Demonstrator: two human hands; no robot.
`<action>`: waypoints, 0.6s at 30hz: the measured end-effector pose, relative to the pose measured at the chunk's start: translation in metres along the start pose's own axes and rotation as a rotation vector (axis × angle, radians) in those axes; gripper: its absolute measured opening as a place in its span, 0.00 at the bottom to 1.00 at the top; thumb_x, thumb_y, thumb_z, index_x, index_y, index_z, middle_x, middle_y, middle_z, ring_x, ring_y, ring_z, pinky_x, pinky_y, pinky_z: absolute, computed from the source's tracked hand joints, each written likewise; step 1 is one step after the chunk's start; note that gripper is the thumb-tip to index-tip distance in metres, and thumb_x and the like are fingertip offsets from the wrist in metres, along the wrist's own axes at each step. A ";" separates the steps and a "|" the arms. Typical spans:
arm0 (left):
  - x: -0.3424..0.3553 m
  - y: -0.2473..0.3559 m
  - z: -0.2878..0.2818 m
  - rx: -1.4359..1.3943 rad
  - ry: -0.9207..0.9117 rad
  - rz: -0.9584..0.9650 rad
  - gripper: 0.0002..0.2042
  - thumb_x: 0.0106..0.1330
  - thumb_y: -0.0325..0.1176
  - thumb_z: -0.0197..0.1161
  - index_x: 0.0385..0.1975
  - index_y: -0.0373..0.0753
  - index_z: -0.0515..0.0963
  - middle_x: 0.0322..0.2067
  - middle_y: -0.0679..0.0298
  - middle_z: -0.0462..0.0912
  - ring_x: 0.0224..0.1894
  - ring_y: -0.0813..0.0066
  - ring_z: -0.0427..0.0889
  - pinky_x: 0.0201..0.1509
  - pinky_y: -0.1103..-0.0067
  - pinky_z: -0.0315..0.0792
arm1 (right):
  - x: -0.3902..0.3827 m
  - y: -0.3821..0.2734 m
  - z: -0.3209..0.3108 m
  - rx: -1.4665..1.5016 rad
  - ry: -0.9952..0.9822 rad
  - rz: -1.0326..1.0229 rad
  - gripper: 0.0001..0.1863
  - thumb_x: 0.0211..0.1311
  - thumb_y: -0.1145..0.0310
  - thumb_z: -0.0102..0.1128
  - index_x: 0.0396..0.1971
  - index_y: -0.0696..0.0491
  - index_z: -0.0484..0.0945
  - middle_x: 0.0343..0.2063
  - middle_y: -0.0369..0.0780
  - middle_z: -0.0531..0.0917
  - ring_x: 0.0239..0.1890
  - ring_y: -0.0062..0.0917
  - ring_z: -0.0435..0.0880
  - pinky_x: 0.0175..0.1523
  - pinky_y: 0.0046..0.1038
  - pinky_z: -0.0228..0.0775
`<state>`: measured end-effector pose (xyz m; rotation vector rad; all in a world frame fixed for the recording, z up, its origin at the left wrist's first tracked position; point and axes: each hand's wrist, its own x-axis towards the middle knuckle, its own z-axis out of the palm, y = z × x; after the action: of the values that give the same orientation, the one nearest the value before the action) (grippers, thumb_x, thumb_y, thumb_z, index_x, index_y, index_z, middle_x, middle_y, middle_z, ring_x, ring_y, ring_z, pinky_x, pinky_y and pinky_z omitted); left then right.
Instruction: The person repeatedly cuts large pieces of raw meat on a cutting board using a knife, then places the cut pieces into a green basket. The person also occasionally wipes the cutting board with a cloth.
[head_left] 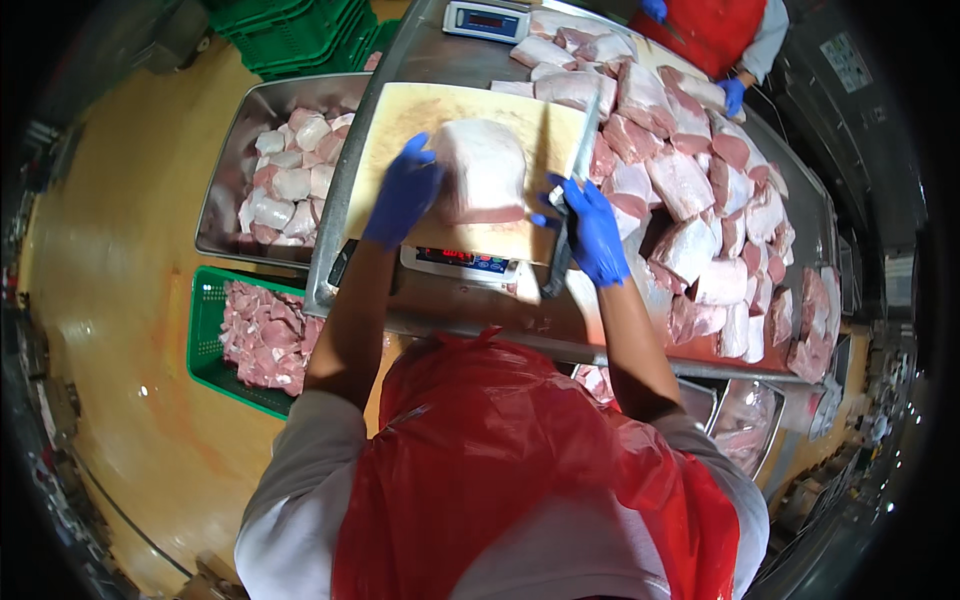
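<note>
A large block of pale raw meat [482, 170], with a white fat layer on top, lies on a cream cutting board [385, 125]. My gloved left hand [405, 192] is beside the block's left side, its fingers stretched out; whether they touch the meat I cannot tell. To the right of the block, my gloved right hand [594, 225] is closed on a knife [587, 140]. The blade points away from me along the board's right edge, and the black handle runs back toward me. A scale [458, 260] with a lit red display shows under the board's near edge.
Many meat blocks [690, 190] cover the steel table's right side. Another scale [487, 20] stands at the far end. On the left are a steel tub [225, 190] of meat pieces, a green crate [205, 335] of trimmings and stacked green crates [290, 35]. A co-worker's gloved hand [733, 97] is far right.
</note>
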<state>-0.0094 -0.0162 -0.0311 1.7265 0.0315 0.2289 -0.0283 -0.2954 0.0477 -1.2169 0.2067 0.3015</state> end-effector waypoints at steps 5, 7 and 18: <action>-0.077 0.022 -0.078 0.259 0.134 -0.106 0.17 0.68 0.32 0.62 0.55 0.36 0.76 0.45 0.59 0.83 0.40 0.68 0.84 0.41 0.75 0.77 | -0.044 0.022 -0.049 -0.513 0.117 -0.078 0.12 0.74 0.66 0.53 0.47 0.58 0.76 0.27 0.37 0.81 0.25 0.21 0.81 0.29 0.26 0.76; -0.088 0.032 -0.053 0.290 0.122 0.021 0.16 0.65 0.29 0.63 0.52 0.35 0.78 0.43 0.58 0.84 0.40 0.69 0.84 0.38 0.75 0.77 | -0.052 0.027 -0.033 -0.947 0.055 -0.306 0.11 0.73 0.65 0.55 0.43 0.59 0.76 0.19 0.40 0.80 0.20 0.23 0.80 0.26 0.29 0.72; -0.069 0.049 0.037 0.496 0.190 0.237 0.06 0.57 0.30 0.65 0.25 0.39 0.74 0.25 0.55 0.77 0.31 0.49 0.78 0.34 0.61 0.72 | -0.008 0.020 0.074 -1.513 -0.198 -0.663 0.11 0.72 0.62 0.50 0.39 0.55 0.69 0.24 0.52 0.81 0.27 0.51 0.81 0.31 0.48 0.71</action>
<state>-0.0756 -0.0707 0.0026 2.1970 0.0243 0.5994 -0.0432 -0.2204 0.0577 -2.6136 -0.7445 -0.0758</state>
